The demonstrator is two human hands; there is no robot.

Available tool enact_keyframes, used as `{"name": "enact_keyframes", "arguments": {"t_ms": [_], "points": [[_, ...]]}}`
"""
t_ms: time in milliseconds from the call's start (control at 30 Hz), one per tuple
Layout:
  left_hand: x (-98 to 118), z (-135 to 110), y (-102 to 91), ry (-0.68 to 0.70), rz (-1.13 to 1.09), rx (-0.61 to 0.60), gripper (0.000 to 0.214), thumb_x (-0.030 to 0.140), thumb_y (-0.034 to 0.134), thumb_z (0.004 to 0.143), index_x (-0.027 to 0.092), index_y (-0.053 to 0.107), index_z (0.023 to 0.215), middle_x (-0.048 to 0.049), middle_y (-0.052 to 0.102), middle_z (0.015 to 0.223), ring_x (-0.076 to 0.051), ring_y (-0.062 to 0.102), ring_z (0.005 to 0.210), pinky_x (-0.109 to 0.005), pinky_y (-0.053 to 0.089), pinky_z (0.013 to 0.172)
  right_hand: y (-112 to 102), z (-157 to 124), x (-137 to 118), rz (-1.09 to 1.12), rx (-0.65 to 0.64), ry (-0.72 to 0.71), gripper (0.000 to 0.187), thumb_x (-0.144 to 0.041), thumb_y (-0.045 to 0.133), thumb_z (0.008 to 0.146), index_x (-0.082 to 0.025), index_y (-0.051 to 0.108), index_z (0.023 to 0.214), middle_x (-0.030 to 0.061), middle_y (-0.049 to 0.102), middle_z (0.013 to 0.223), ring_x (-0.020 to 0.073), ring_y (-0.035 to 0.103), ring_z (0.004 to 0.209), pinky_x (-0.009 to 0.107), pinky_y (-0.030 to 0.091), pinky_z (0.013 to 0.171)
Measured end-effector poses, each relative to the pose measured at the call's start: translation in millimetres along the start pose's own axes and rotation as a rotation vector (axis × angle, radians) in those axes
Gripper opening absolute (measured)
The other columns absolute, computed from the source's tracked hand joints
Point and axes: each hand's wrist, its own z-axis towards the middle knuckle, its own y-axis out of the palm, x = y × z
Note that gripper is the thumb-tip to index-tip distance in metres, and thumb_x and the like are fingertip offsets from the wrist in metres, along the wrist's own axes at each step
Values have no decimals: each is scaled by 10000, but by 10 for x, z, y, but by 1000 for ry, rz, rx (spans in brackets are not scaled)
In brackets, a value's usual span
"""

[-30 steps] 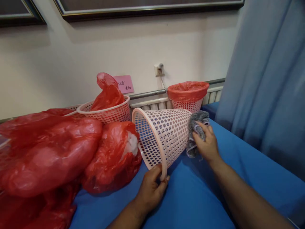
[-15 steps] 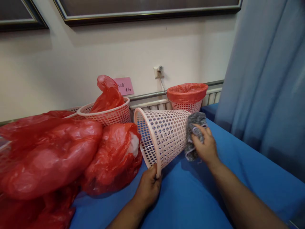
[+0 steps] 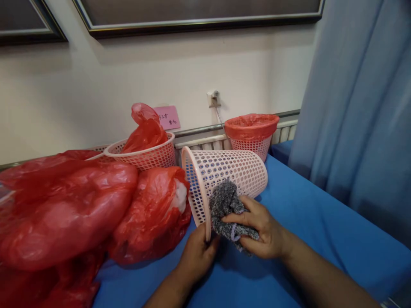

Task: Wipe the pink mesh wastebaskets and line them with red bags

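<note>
Hands work on a pale pink plastic basket [image 3: 236,171] that lies on its side on a blue table [image 3: 308,222], its open mouth turned left toward a heap of red plastic bags [image 3: 64,205]. The left hand [image 3: 196,253] is closed around the lowest part of the basket's rim and pins it to the table. The right hand [image 3: 263,234] is clenched on a bunched grey cloth [image 3: 224,204], speckled and nubby, and presses it against the basket's outer wall just behind the rim. This looks like wiping the outside of the basket. Reaching the rest of the wall would call for rolling the basket while the rim stays held. The basket is a tapered cone, stiff and smooth, pierced all over with small holes. The bags are thin, glossy and crumpled. Behind stand two upright baskets: one [image 3: 150,156] with a red bag stuffed in, another [image 3: 252,128] lined in red.
</note>
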Motion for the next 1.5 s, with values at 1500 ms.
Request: {"name": "enact_keyframes", "arguments": {"t_ms": [1500], "points": [[35,-52,-7,64,93,-90,275,327,553,948,173,703,1119,-91,730,1023,-233,668,979,-375,522,984,-96,-115,487,-224,404,358,462,-224,602,799,-271,666,1254,84,574,1226,263,593,1132,456,488,1001]]}}
